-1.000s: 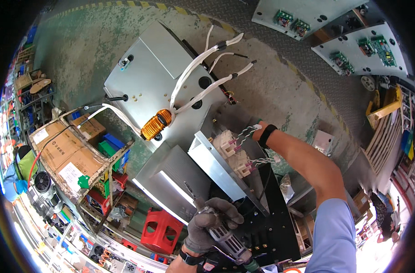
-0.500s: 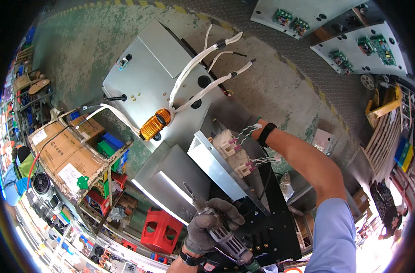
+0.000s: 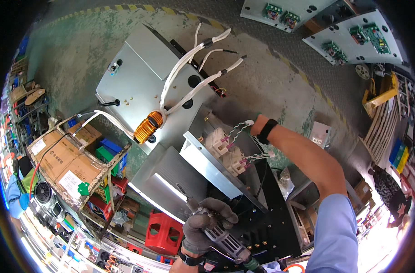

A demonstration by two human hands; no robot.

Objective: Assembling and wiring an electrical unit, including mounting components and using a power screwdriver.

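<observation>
My left hand, in a grey glove, is closed around a grey hand-held power driver with a thin bit at its tip. The bit points up and left beside a finned heatsink block. My right hand, dark and smeared, reaches over the far end of an aluminium heatsink assembly; its fingers cannot be made out. Below that wrist, white modules with twisted green-and-white wires sit on the assembly. Behind stands a grey metal cabinet carrying a copper-wound coil and thick white cables.
To the left, a cart bears cardboard boxes and coloured bins. A red plastic stool stands near the lower middle. Panels with green circuit boards lie at the far right, past a yellow frame. A black plate lies below the assembly.
The whole view has shifted slightly, moving the cabinet and assembly a little left. My left hand still grips the driver. My right hand stays by the far end of the assembly.
</observation>
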